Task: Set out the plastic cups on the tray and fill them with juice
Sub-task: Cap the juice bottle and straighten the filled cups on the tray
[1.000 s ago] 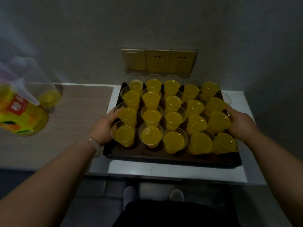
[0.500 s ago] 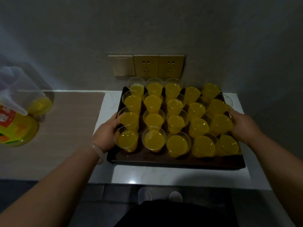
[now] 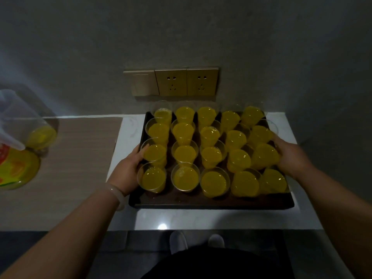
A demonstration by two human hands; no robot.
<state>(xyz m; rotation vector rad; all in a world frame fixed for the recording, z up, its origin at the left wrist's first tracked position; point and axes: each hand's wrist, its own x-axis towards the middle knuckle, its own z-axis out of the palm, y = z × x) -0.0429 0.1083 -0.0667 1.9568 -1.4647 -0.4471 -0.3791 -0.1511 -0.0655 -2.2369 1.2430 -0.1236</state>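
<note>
A dark tray (image 3: 211,202) sits on the white counter against the wall. Several clear plastic cups (image 3: 185,177) stand on it in rows, each holding orange juice. My left hand (image 3: 125,171) grips the tray's left edge, fingers beside the two nearest left cups. My right hand (image 3: 290,156) grips the right edge, its fingertips hidden behind the cups there. A large juice bottle (image 3: 18,168) with a bright label lies at the far left, partly out of view.
A clear pitcher (image 3: 30,125) with a little juice stands on the wooden counter (image 3: 80,158) at the left. Wall sockets (image 3: 187,82) sit just above the tray's far edge. The white counter (image 3: 201,219) ends close in front of me.
Both hands stay on the tray's edges. The view has shifted slightly, so the bottle and pitcher sit further left in the frame. The cups have not visibly moved on the tray.
</note>
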